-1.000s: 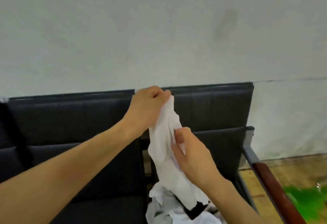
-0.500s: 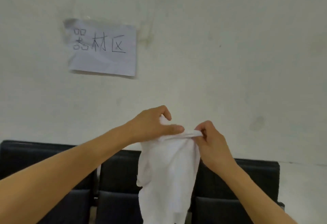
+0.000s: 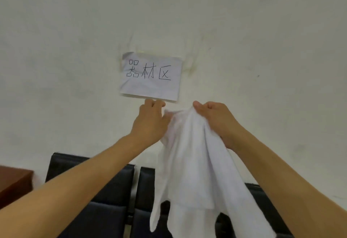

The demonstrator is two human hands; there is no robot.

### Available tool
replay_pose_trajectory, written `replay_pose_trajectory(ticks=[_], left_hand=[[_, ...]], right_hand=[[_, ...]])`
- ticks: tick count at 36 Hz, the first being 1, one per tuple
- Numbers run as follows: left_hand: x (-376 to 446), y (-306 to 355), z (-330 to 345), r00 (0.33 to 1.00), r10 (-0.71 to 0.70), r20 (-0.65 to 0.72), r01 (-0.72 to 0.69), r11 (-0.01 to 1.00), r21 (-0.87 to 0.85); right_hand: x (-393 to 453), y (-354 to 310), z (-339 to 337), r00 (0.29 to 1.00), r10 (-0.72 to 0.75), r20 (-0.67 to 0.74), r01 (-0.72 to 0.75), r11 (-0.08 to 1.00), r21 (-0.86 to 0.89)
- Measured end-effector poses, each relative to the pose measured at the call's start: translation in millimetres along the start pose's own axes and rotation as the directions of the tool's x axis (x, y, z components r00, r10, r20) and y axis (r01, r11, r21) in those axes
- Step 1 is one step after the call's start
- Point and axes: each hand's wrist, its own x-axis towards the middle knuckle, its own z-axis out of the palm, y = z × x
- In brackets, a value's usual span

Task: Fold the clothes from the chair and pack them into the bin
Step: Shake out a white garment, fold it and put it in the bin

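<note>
Head view, looking forward: both bare arms reach up in front of a pale, stained plaster wall (image 3: 262, 31). The right hand (image 3: 216, 119) is closed over the top edge of a white, soft cloth garment (image 3: 189, 162), fingers curled round a bunched fold, thumb tip up at the left of the fist. The left hand (image 3: 150, 123) sits just left of it, thumb and fingers pinching the same top edge where the cloth puckers. The garment hangs from both grips in loose folds, and its lower points dangle in front of the black cushioned chairs (image 3: 105, 190) standing against the wall. A creased white paper sheet with three handwritten black characters (image 3: 150, 77) is stuck to the wall just above the left hand. At the far left edge sits a reddish-brown wooden block (image 3: 13, 183).
</note>
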Motion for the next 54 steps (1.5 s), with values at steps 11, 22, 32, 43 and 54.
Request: replay_pose_trajectory(ticks=[11, 22, 32, 43, 54], left_hand=[[-51.1, 8.2, 24.8, 0.963, 0.097, 0.253, 0.016, 0.911, -0.413], [-46.1, -21.8, 19.4, 0.954, 0.039, 0.296, 0.074, 0.931, -0.358], [-14.1, -37.8, 0.7, 0.847, -0.214, 0.487, 0.528, 0.449, -0.721], [6.7, -63.1, 12.3, 0.855, -0.032, 0.517, 0.450, 0.542, -0.710], [14.3, -59.5, 27.3, 0.850, -0.081, 0.520, 0.510, 0.373, -0.775]], right_hand=[[-6.0, -0.3, 32.8, 0.972, 0.210, -0.105, -0.185, 0.959, 0.214], [-38.6, 38.5, -5.6, 0.910, 0.289, 0.297, -0.366, 0.896, 0.251], [-57.3, 56.6, -29.9, 0.823, 0.306, 0.478, -0.116, 0.915, -0.386], [-36.3, 70.9, -32.6, 0.987, 0.077, -0.139, -0.073, 0.997, 0.032], [-20.5, 49.6, -37.0, 0.996, 0.015, -0.091, -0.025, 0.993, -0.113]])
